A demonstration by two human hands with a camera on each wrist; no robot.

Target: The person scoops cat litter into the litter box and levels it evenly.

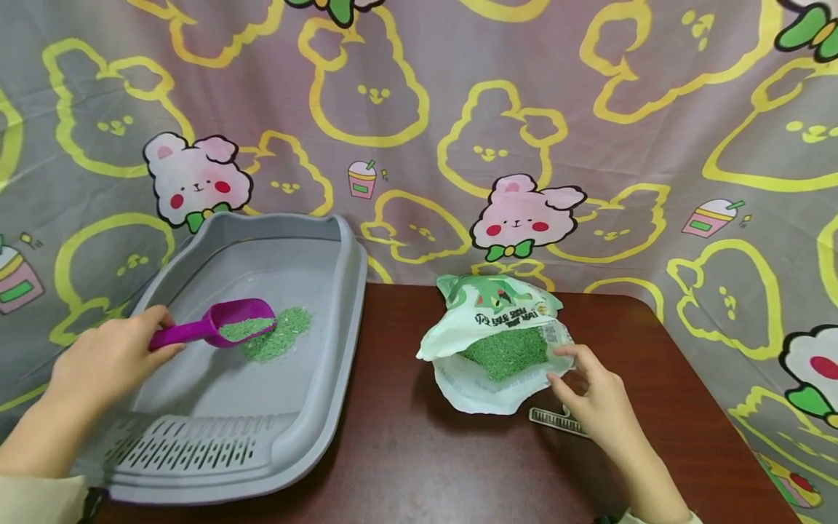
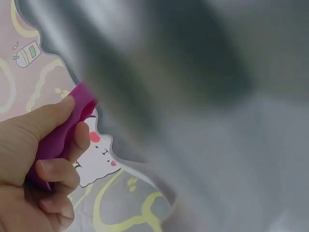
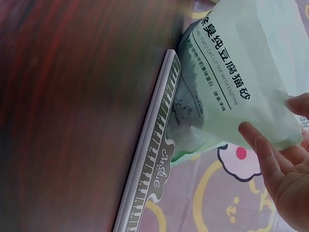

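My left hand [image 1: 108, 360] grips the handle of a purple litter scoop [image 1: 244, 309], its fingers curled round it in the left wrist view too. Green litter pellets partly fill the scoop, which is held over a small pile of green litter [image 1: 288, 335] inside the grey litter box [image 1: 350, 349]. On the right, a pale green cat litter bag [image 1: 468, 389] stands with its mouth wide, showing green pellets inside. My right hand [image 1: 599, 400] holds the right edge of the bag's mouth between thumb and fingers. In the right wrist view, fingertips touch the bag's printed side.
A flat strip with piano keys and the word Music [image 3: 157, 154] lies on the dark brown table [image 1: 419, 466] beside the bag, partly behind my right hand in the head view. The box has a slotted front step [image 1: 196, 444]. A patterned curtain [image 1: 419, 167] hangs behind everything.
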